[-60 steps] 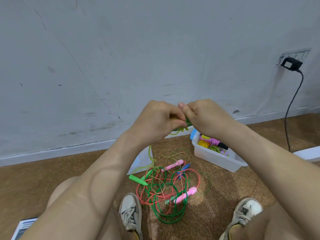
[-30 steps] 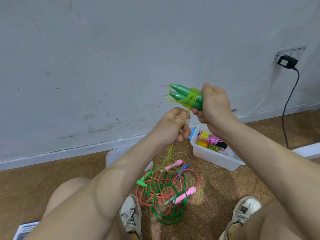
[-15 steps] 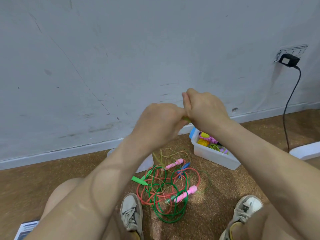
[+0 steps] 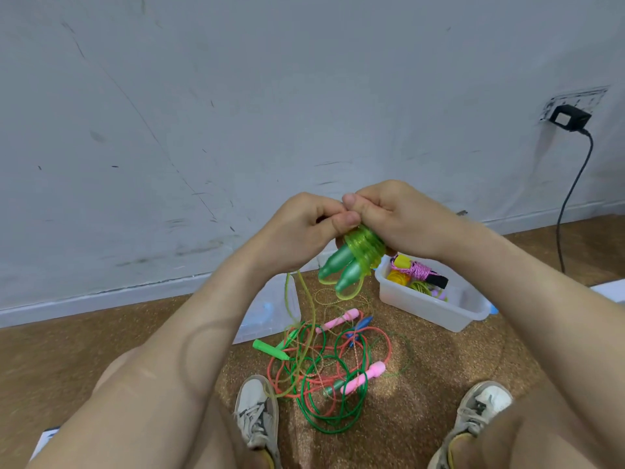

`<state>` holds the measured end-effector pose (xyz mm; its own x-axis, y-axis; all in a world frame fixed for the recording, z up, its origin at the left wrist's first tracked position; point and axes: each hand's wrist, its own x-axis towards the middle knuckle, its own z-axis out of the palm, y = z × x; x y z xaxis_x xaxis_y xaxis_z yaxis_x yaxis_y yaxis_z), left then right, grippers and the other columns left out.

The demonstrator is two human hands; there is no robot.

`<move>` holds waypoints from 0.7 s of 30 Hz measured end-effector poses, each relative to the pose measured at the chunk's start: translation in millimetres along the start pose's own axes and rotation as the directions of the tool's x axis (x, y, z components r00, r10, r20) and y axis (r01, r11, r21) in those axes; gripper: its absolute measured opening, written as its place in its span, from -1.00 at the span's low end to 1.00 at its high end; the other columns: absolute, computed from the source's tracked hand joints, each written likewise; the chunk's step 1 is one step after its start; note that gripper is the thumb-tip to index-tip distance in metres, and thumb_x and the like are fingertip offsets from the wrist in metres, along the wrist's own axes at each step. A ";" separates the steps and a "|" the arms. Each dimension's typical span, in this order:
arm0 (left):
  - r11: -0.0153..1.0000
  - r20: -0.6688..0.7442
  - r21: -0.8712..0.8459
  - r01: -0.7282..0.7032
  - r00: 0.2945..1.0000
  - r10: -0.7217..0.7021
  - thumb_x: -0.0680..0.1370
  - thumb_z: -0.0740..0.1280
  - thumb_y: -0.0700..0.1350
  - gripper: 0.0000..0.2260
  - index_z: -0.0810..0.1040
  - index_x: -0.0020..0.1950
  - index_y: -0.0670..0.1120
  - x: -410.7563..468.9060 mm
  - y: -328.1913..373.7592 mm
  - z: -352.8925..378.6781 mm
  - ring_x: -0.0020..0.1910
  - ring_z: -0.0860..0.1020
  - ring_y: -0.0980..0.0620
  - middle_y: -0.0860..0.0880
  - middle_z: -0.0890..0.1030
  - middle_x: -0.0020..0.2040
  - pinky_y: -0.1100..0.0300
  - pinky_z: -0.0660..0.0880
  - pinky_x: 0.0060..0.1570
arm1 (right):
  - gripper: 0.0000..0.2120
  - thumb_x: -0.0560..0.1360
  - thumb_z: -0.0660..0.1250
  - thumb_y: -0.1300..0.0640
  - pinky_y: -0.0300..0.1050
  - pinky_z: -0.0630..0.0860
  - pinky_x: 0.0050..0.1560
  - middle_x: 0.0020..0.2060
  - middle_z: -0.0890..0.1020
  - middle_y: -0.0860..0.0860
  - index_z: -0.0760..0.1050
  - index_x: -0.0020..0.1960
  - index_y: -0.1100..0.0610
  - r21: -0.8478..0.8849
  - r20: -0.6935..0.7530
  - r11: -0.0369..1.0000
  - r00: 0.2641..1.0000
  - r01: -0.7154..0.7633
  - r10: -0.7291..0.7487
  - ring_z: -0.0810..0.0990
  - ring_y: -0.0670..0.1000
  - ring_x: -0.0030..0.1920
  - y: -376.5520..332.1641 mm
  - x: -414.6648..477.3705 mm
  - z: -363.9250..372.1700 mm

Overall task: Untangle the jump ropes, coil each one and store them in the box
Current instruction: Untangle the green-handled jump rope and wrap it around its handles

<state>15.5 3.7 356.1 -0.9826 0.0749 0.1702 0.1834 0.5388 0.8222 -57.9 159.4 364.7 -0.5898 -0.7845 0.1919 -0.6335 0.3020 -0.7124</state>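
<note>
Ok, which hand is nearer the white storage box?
Right. The right hand is just above the left end of the box; the left hand sits farther left, above the rope tangle.

rope tangle (image 4: 324, 363) between shoes (image 4: 257, 411), box (image 4: 419, 308) open-topped, partly filled

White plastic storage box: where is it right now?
In the head view, the white plastic storage box sits on the brown floor right of centre, beside the tangled pile of coloured ropes, just below the right hand in frame.
</note>
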 end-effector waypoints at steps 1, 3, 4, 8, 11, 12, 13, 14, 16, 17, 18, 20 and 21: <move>0.995 0.025 -0.095 0.028 0.999 -0.026 0.58 0.28 0.00 -0.66 0.58 -0.27 -0.21 0.3 -0.1 1.1 -0.35 0.49 0.06 -0.05 0.59 -0.40 0.20 0.40 -0.24 | -0.58 0.67 0.11 0.06 -0.25 0.33 -0.49 -0.59 0.43 -0.12 0.39 -0.36 0.07 0.090 0.003 0.996 1.000 -0.011 0.010 0.38 -0.12 -0.56 -1.0 -0.4 1.9; 0.951 0.087 -0.291 0.107 0.993 -0.086 0.57 0.23 0.13 -0.48 0.58 -0.15 -0.37 2.1 -0.2 3.6 -0.25 0.53 -0.31 -0.39 0.60 -0.22 -0.10 0.46 -0.18 | -0.58 0.67 0.09 0.06 -0.26 0.29 -0.58 -0.59 0.44 -0.05 0.44 -0.32 0.11 0.282 -0.013 0.958 0.998 -0.056 0.062 0.38 -0.05 -0.61 -5.3 -1.3 3.1; 0.920 0.095 -0.362 0.148 0.988 -0.121 0.59 0.21 0.14 -0.46 0.57 -0.16 -0.37 2.7 1.0 6.1 -0.23 0.55 -0.32 -0.39 0.60 -0.20 -0.07 0.49 -0.17 | -0.58 0.67 0.08 0.05 -0.30 0.23 -0.60 -0.58 0.45 0.01 0.47 -0.31 0.11 0.362 -0.035 0.928 0.994 -0.086 0.106 0.37 -0.04 -0.64 -8.4 -1.7 2.9; 0.829 0.039 -0.512 0.223 0.971 -0.237 0.61 0.21 -0.11 -0.75 0.39 -0.22 -0.21 5.8 4.1 24.8 -0.55 0.24 0.12 0.00 0.33 -0.52 0.37 0.12 -0.53 | -0.54 0.66 0.09 -0.04 -0.38 0.11 -0.55 -0.61 0.38 0.00 0.37 -0.38 0.06 0.598 -0.161 0.777 0.919 -0.199 0.359 0.34 -0.04 -0.66 -11.5 -0.4 3.7; 0.859 -0.019 -0.443 0.257 0.955 -0.295 0.55 0.14 -0.10 -0.80 0.36 -0.22 -0.17 8.7 2.8 35.8 -0.60 0.18 0.14 0.03 0.34 -0.56 0.36 0.10 -0.58 | -0.62 0.66 0.09 -0.04 -0.37 0.10 -0.56 -0.61 0.36 0.00 0.25 -0.30 0.08 0.704 -0.233 0.682 0.842 -0.199 0.486 0.34 -0.04 -0.64 -2.7 3.6 7.0; 0.874 -0.047 -0.397 0.280 0.945 -0.324 0.60 0.12 -0.12 -0.78 0.36 -0.23 -0.13 9.7 3.6 38.9 -0.62 0.21 0.13 0.01 0.37 -0.54 0.34 0.14 -0.59 | -0.62 0.67 0.07 -0.03 -0.36 0.10 -0.57 -0.62 0.37 0.02 0.25 -0.28 0.09 0.709 -0.257 0.675 0.816 -0.205 0.518 0.34 -0.03 -0.64 1.1 4.9 7.5; 0.896 -0.069 -0.335 0.292 0.940 -0.333 0.63 0.08 -0.15 -0.77 0.38 -0.21 -0.10 9.0 5.5 41.7 -0.62 0.26 0.14 0.00 0.42 -0.51 0.32 0.19 -0.57 | -0.63 0.67 0.06 -0.02 -0.34 0.11 -0.58 -0.62 0.38 0.05 0.27 -0.27 0.11 0.705 -0.280 0.676 0.791 -0.216 0.544 0.34 -0.02 -0.64 3.9 6.0 8.0; 0.924 -0.087 -0.245 0.292 0.943 -0.321 0.65 0.05 -0.16 -0.76 0.41 -0.16 -0.08 7.9 6.2 44.0 -0.60 0.31 0.16 -0.01 0.47 -0.47 0.29 0.26 -0.52 | -0.63 0.67 0.04 -0.01 -0.33 0.11 -0.58 -0.61 0.40 0.09 0.30 -0.25 0.14 0.695 -0.303 0.682 0.769 -0.226 0.563 0.34 -0.01 -0.64 7.2 7.7 8.5; 0.972 -0.090 0.023 0.235 0.969 -0.232 0.66 0.04 -0.15 -0.82 0.43 0.01 -0.09 5.0 3.3 47.3 -0.51 0.41 0.18 -0.02 0.57 -0.35 0.18 0.37 -0.35 | -0.63 0.67 0.02 0.00 -0.31 0.12 -0.57 -0.53 0.42 0.17 0.30 -0.25 0.14 0.678 -0.359 0.697 0.722 -0.235 0.592 0.34 0.01 -0.63 13.9 12.0 9.1; 0.965 -0.064 0.190 0.183 0.983 -0.174 0.65 0.06 -0.15 -0.85 0.40 0.11 -0.10 3.1 0.4 48.5 -0.41 0.49 0.12 -0.05 0.60 -0.28 0.12 0.41 -0.29 | -0.63 0.67 0.01 0.00 -0.30 0.14 -0.57 -0.48 0.42 0.18 0.28 -0.26 0.13 0.658 -0.396 0.713 0.694 -0.242 0.601 0.35 0.02 -0.62 17.0 14.2 8.7; 0.918 -0.030 0.374 0.129 0.991 -0.127 0.64 0.08 -0.17 -0.83 0.36 0.20 -0.11 1.1 -1.2 49.4 -0.30 0.54 -0.01 -0.10 0.61 -0.21 0.05 0.44 -0.25 | -0.62 0.67 0.00 0.00 -0.28 0.17 -0.58 -0.44 0.43 0.20 0.26 -0.28 0.12 0.598 -0.448 0.757 0.674 -0.262 0.587 0.39 0.04 -0.61 20.8 16.3 8.4; 0.731 0.012 0.682 0.037 0.998 -0.062 0.61 0.13 -0.18 -0.74 0.31 0.30 -0.11 -1.7 -2.3 50.8 -0.16 0.54 -0.22 -0.17 0.60 -0.14 0.02 0.40 -0.29 | -0.58 0.66 -0.03 0.02 -0.12 0.35 -0.51 -0.41 0.48 0.21 0.24 -0.35 0.11 0.308 -0.578 0.895 0.684 -0.321 0.444 0.52 0.11 -0.51 27.2 18.4 8.0; 0.639 0.013 0.769 0.015 0.999 -0.040 0.60 0.16 -0.18 -0.73 0.33 0.29 -0.11 -3.1 0.6 51.0 -0.14 0.54 -0.25 -0.17 0.59 -0.13 0.05 0.34 -0.31 | -0.57 0.66 -0.03 0.02 -0.01 0.41 -0.38 -0.42 0.49 0.16 0.23 -0.36 0.09 0.133 -0.615 0.932 0.710 -0.337 0.344 0.55 0.19 -0.40 29.0 17.9 7.8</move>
<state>17.1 46.6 328.4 -0.9894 0.0647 0.1302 0.0792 0.9908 0.1098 -83.0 149.9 342.2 -0.9443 -0.1203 0.3062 -0.3257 0.4736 -0.8183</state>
